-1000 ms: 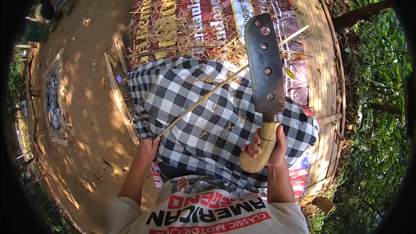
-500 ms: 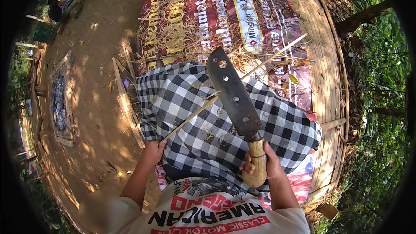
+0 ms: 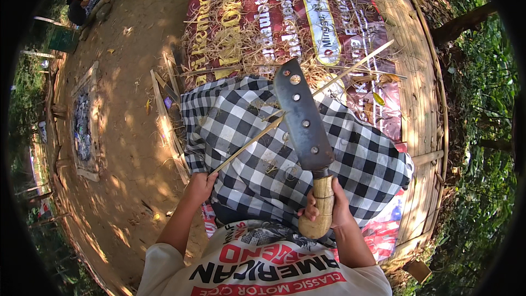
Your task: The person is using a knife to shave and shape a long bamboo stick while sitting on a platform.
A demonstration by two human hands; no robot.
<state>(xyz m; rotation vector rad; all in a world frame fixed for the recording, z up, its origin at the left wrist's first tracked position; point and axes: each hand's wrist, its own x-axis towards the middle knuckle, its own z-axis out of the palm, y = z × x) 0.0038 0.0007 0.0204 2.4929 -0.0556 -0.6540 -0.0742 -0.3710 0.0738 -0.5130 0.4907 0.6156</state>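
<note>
In my right hand (image 3: 338, 208), fingers wrapped round its pale wooden handle, is a broad cleaver (image 3: 304, 120). Its dark blade has a row of round holes and points away from me. My left hand (image 3: 201, 187) is closed on the near end of a thin bamboo strip (image 3: 249, 143). The strip slants up to the right and passes behind the blade, coming out on the far side. Under both lies a black-and-white checked cloth (image 3: 235, 115) spread over my lap, with a few curled shavings on it.
Ahead, a dark red printed banner (image 3: 274, 0) is strewn with thin shavings (image 3: 230, 38). It covers part of a bamboo platform (image 3: 419, 109). Wooden pieces (image 3: 167, 123) lie at the left edge, beside bare earth (image 3: 126, 104). A framed pit (image 3: 82, 126) is farther left; greenery grows at right.
The whole view has shifted slightly, moving the scene to the right. The cleaver blade stands a little more upright and its face catches more light. Both hands keep their holds.
</note>
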